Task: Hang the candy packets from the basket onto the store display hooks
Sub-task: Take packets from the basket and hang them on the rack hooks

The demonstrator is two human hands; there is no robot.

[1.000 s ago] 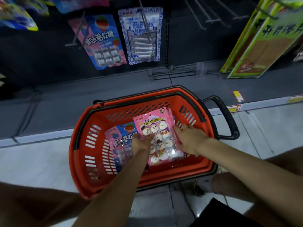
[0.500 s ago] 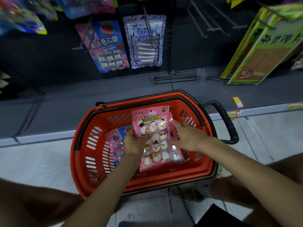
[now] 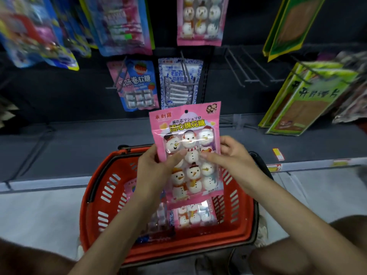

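A pink snowman marshmallow packet is held upright above the red basket. My left hand pinches its left edge with the thumb on the front. My right hand grips its right edge the same way. Another snowman packet lies in the basket, and beside it a pink and blue packet is partly hidden by my left arm. A matching snowman packet hangs on the display above. Bare wire hooks stick out to its lower right.
A pink and blue candy packet and a blue and white packet hang just behind the held packet. Blurred packets hang top left. Green and yellow packets hang on the right. A grey base shelf runs behind the basket.
Both hands have lifted the snowman packet out of the basket and turned it upright. The camera has tilted up, bringing more of the display into view.
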